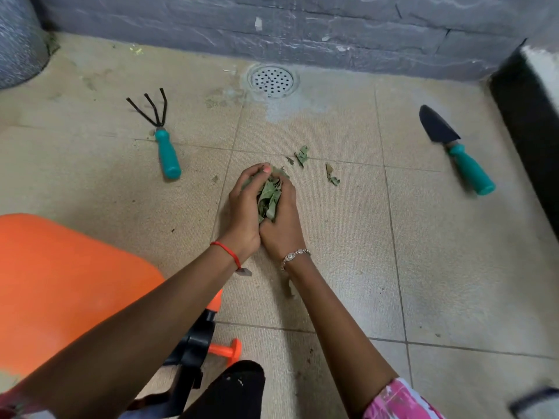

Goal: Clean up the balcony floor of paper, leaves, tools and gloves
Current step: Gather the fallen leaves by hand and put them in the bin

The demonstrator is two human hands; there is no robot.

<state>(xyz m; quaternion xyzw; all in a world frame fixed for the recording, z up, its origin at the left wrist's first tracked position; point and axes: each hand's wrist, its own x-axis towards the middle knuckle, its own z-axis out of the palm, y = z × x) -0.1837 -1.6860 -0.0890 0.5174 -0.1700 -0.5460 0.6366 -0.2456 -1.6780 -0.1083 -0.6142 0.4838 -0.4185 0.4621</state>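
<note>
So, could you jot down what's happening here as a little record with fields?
Place: tiled floor beside a grey stone wall
Hands: left hand and right hand cupped together round a bunch of dry leaves
Left to pick up: loose leaves, hand rake, trowel, both tools teal-handled
Also there: round floor drain, orange plastic object

No readable text or labels anywhere.

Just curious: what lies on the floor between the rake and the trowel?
Head view: left hand and right hand cupping a leaf pile, loose leaves beside it, otherwise bare tile.
</note>
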